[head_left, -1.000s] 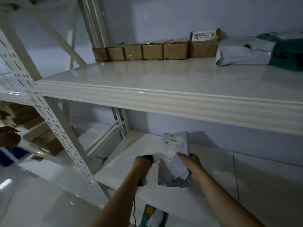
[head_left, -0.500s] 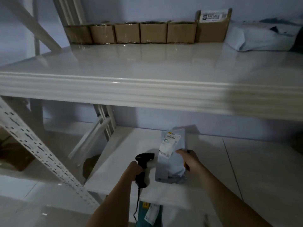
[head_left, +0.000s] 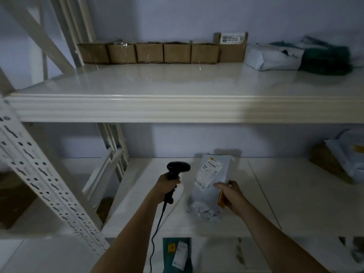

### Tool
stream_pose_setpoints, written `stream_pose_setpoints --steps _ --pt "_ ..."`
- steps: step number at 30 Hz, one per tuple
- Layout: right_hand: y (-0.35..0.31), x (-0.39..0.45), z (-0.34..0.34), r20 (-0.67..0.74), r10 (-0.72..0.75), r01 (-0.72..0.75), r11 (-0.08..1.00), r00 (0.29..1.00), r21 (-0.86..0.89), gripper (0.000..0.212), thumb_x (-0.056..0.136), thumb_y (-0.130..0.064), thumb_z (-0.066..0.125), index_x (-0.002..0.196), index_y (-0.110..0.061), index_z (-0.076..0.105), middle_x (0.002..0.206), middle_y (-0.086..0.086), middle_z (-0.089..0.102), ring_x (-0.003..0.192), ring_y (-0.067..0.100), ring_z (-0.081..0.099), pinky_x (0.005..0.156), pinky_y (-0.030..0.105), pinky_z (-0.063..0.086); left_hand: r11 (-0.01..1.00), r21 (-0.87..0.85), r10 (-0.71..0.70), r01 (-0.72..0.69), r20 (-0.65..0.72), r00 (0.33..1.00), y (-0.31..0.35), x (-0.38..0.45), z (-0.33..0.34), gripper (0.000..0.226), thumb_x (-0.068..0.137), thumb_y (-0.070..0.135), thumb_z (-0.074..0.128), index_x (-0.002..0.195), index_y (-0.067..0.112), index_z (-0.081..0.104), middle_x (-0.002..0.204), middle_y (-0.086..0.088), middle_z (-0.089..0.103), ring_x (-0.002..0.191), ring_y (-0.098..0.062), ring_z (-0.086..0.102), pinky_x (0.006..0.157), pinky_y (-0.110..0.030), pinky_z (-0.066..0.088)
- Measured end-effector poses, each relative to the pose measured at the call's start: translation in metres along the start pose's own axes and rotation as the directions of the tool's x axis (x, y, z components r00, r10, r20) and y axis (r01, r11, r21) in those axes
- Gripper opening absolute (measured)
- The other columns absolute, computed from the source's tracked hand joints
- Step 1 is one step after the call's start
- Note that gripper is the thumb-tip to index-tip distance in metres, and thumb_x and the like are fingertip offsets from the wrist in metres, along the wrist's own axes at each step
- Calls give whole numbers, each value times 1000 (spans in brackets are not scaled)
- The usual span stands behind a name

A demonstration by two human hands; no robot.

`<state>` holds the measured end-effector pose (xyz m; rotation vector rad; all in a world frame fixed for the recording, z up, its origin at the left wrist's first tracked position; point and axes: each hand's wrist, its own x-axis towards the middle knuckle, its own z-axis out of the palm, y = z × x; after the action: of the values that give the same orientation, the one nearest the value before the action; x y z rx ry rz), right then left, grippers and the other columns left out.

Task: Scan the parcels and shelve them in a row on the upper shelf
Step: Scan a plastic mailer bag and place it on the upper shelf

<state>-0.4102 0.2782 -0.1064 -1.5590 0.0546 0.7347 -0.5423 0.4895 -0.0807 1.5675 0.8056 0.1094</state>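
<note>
Between the hands, over the lower shelf (head_left: 295, 194), a grey parcel (head_left: 208, 186) stands upright, its white label (head_left: 208, 175) facing the camera. Label print is too blurred to read. Right hand (head_left: 231, 196) pinches the parcel's right edge, thumb on the front; the fingers behind are hidden, and a yellow strip (head_left: 221, 200) shows at the palm, identity unclear. Left hand (head_left: 167, 187) grips a black scanner (head_left: 176, 174) just left of the parcel, not touching it; its cable (head_left: 155, 233) hangs below the wrist. Above both hands, on the upper shelf (head_left: 177, 107), a row of boxes (head_left: 163, 52) stands against the wall, with a grey bag (head_left: 273, 59) and a dark green bundle (head_left: 325, 60) to their right, blurred. Right of the right hand, more parcels (head_left: 344, 156) are cut off by the frame edge. Below the hands, a green parcel (head_left: 176, 255) is partly hidden.
</note>
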Motion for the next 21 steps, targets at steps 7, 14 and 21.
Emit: stream_pose_setpoints --steps 7,14,21 --pt "-21 -9 -8 2 -216 214 965 976 -150 42 83 -13 79 117 -10 56 109 7 68 93 23 67 74 33 56 992 70 112 -108 -60 992 44 -14 14 17 81 18 64 97 13 66 74 -8 67 58 -20 56 52 -28 46" --pt "-26 -10 -8 0 -325 317 922 946 -221 44 82 -16 80 115 -16 52 107 3 66 95 19 66 78 35 57 947 259 228 -191 -120 966 65 -21 33 12 81 23 62 89 14 65 67 -4 63 60 -21 58 52 -28 49" --pt "-26 -8 -7 21 -344 338 905 939 -258 46 82 -17 79 117 -15 51 107 2 64 92 15 64 69 28 51 960 233 185 -156 -108 977 67 -21 38 21 78 22 62 90 6 67 65 -6 61 58 -23 54 52 -29 47"
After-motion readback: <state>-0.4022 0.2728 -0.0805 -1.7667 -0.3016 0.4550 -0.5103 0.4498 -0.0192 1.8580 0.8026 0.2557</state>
